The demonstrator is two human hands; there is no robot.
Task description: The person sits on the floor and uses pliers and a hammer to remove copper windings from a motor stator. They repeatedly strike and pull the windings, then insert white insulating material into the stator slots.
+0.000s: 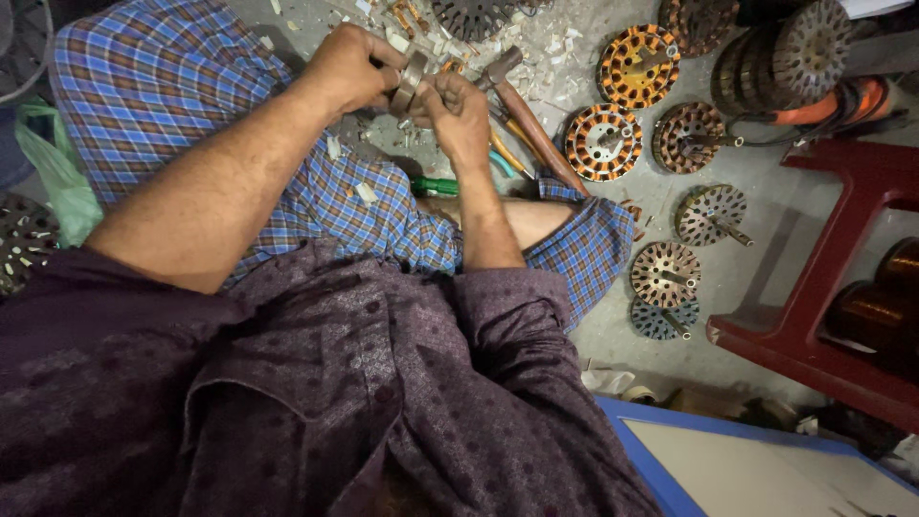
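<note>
While the person sits on the concrete floor [766, 220] in a blue checked wrap, the left hand [349, 67] closes around a grey metal ring [414, 78] held on edge above the knees. The right hand [459, 113] pinches the same ring from the other side, fingers curled tight. Just beyond the hands lies a wooden-handled hammer [526, 120], with a green-handled screwdriver [436, 186] near the right forearm. Farther right, copper-wound stators [603, 144] and slotted rotor discs [710, 214] lie scattered beside a red stool [833, 249].
</note>
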